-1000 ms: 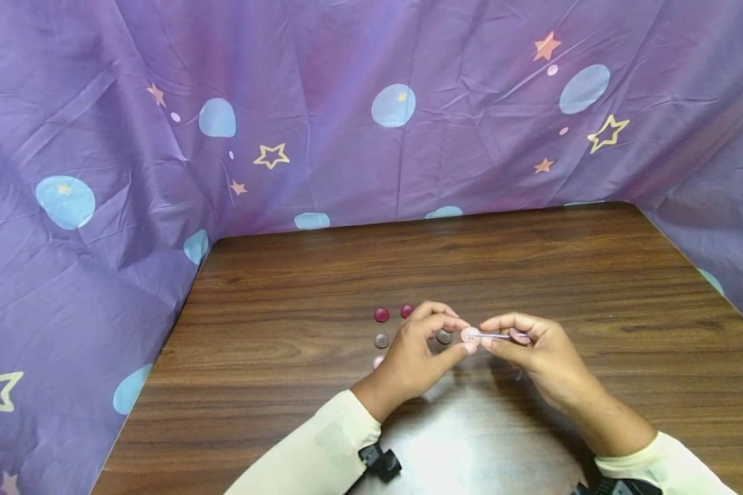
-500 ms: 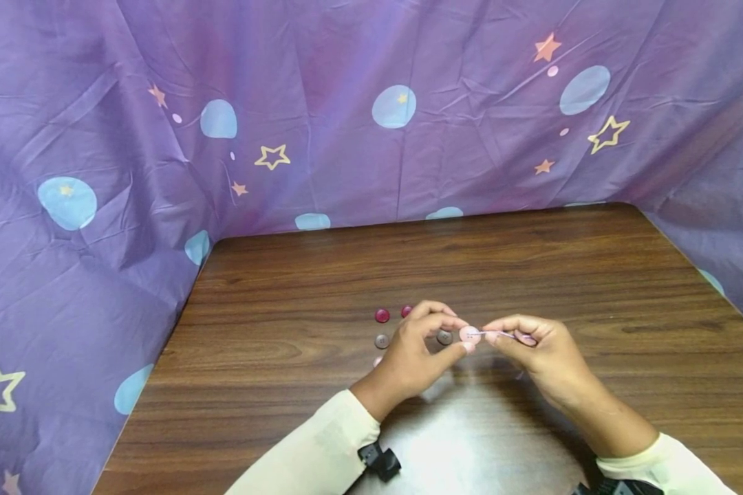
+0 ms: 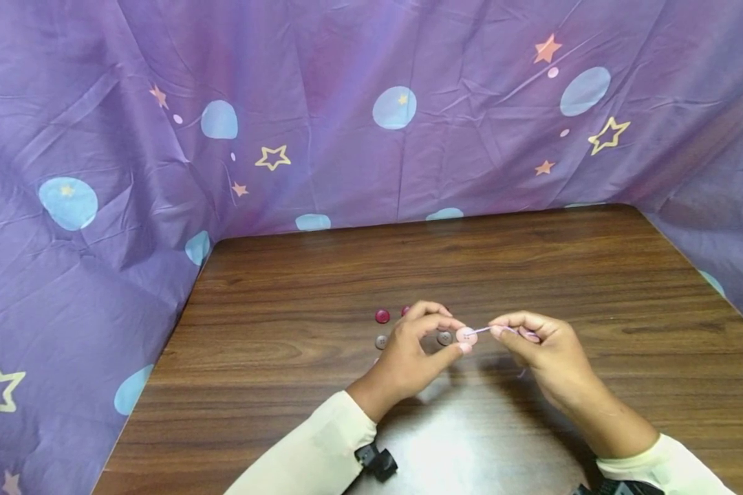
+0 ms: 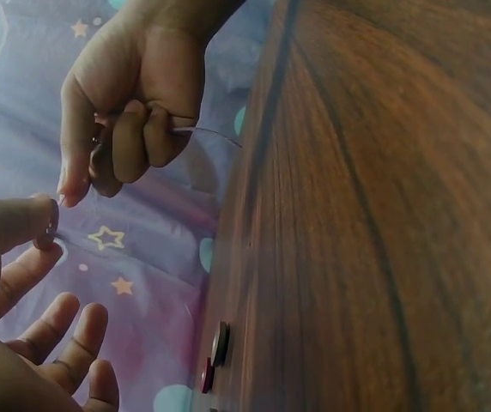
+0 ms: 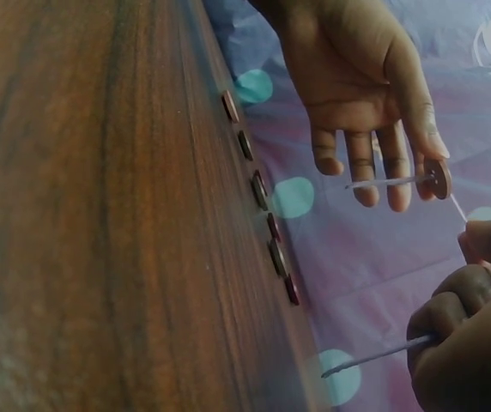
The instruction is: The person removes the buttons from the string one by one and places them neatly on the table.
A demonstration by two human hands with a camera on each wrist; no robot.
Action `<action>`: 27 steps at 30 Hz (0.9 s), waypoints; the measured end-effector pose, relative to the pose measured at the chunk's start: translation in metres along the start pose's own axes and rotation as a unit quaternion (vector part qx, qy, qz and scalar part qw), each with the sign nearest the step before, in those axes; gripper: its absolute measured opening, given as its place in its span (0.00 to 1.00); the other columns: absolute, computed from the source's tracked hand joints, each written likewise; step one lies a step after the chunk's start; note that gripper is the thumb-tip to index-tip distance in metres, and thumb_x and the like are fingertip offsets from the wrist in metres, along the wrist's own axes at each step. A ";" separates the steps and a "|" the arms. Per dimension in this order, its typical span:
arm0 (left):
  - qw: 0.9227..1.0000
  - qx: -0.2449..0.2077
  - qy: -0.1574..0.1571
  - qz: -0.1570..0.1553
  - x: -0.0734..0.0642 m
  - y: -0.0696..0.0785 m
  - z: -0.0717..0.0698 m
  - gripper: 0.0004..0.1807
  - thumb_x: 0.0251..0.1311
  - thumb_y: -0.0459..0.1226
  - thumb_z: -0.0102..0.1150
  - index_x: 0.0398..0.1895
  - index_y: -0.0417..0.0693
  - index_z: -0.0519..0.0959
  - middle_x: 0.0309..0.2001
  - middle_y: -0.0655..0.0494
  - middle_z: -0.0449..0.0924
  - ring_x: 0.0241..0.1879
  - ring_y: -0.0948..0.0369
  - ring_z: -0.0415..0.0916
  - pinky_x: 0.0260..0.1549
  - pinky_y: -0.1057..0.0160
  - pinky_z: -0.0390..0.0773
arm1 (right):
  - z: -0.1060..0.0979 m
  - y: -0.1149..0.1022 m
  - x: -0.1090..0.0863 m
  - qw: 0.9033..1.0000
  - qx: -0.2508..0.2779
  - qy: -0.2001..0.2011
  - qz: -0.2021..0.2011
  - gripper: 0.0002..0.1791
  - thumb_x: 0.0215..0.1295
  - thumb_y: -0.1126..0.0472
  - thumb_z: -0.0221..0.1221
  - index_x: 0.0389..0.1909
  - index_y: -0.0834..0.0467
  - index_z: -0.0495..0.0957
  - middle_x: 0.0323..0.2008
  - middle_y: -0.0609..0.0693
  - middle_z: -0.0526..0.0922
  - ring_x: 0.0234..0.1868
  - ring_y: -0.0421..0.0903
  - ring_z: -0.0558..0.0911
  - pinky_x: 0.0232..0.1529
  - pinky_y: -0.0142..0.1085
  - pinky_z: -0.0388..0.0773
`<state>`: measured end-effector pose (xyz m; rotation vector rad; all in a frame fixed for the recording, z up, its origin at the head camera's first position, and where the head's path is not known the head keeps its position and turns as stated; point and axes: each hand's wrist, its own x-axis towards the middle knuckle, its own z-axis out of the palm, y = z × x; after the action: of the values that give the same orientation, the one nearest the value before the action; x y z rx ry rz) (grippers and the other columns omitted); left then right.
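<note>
Between thumb and index finger, my left hand (image 3: 411,354) pinches a pink button (image 3: 467,336) above the table. A lilac cord (image 3: 481,331) runs through the button to my right hand (image 3: 551,350), which pinches it with thumb and index finger. The right wrist view shows a short cord tail (image 5: 378,183) sticking out on the far side of the button (image 5: 438,178). Another length of cord (image 5: 378,355) hangs from the curled fingers of my right hand. A pinkish oval (image 3: 528,335) shows inside that hand, partly hidden by the fingers.
On the wooden table (image 3: 272,412), buttons lie near and behind my left hand: dark red ones (image 3: 382,316), a grey one (image 3: 381,342) and another grey button (image 3: 444,337). My left hand hides part of the group. A purple patterned cloth (image 3: 334,124) hangs behind the table.
My right hand has drawn slightly right, away from the button, and more cord shows between the hands. My left hand, with the button, has shifted slightly left.
</note>
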<state>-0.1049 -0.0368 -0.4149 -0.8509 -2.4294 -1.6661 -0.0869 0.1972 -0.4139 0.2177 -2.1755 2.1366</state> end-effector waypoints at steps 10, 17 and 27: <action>0.999 0.034 0.023 -0.003 -0.006 -0.006 -0.004 0.13 0.64 0.40 0.77 0.50 0.52 0.91 0.58 0.49 0.84 0.60 0.61 0.79 0.61 0.56 0.76 | 0.000 0.000 0.001 0.999 0.034 0.012 0.003 0.12 0.73 0.73 0.64 0.38 0.53 0.91 0.18 0.37 0.69 0.19 0.35 0.65 0.20 0.46 0.52; 0.999 0.011 0.027 0.014 -0.012 -0.011 -0.009 0.13 0.65 0.37 0.77 0.51 0.47 0.90 0.56 0.48 0.83 0.57 0.57 0.80 0.57 0.50 0.86 | 0.001 0.000 0.001 0.999 0.038 0.018 0.007 0.13 0.73 0.73 0.64 0.37 0.53 0.90 0.18 0.37 0.69 0.19 0.35 0.65 0.21 0.47 0.51; 0.999 -0.002 0.033 0.012 -0.018 -0.019 -0.017 0.14 0.64 0.35 0.77 0.52 0.44 0.90 0.56 0.46 0.82 0.54 0.50 0.82 0.55 0.52 0.87 | 0.000 0.000 0.002 0.998 0.053 0.023 0.006 0.13 0.73 0.74 0.64 0.36 0.53 0.90 0.18 0.37 0.69 0.18 0.37 0.63 0.21 0.46 0.49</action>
<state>-0.1033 -0.0636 -0.4305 -0.8089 -2.3630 -1.6636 -0.0889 0.1973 -0.4138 0.1617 -2.0457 2.2437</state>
